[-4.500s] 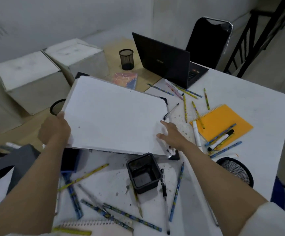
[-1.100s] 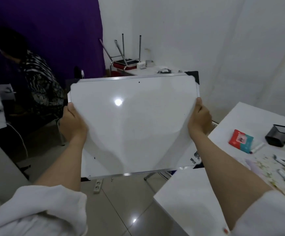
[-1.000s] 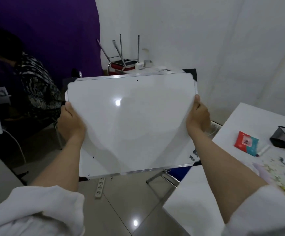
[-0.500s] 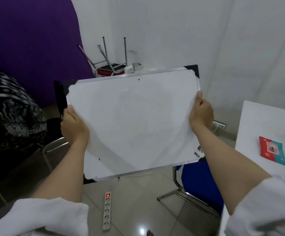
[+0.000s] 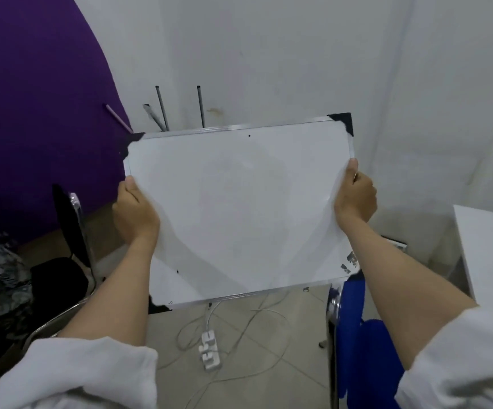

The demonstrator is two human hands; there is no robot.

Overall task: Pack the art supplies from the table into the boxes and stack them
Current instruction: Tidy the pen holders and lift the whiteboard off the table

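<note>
At the bottom corners of the frame, two white sleeves (image 5: pixel 71 376) end at bare forearms that reach up toward the middle. The left hand (image 5: pixel 134 212) grips the left edge of a whiteboard (image 5: pixel 239 208), thumb lying on the front face and the fingers curled out of sight behind it. The right hand (image 5: pixel 356 197) holds the right edge the same way, thumb on the front near the upper right corner, fingers wrapped behind. The whiteboard fills the centre of the frame, held in the air facing the camera, slightly tilted, with black corner caps and a thin metal rim. Below it, at bottom centre, a white power strip (image 5: pixel 209 349) lies on the tiled floor among loose cables. A blue chair (image 5: pixel 360 343) stands at lower right, with the corner of a white table (image 5: pixel 490 246) at the right edge. A black chair (image 5: pixel 68 231) sits at left. Behind it, a purple wall (image 5: pixel 33 98) fills the upper left, and metal legs (image 5: pixel 199 106) poke up above the board's top edge against the white wall.
</note>
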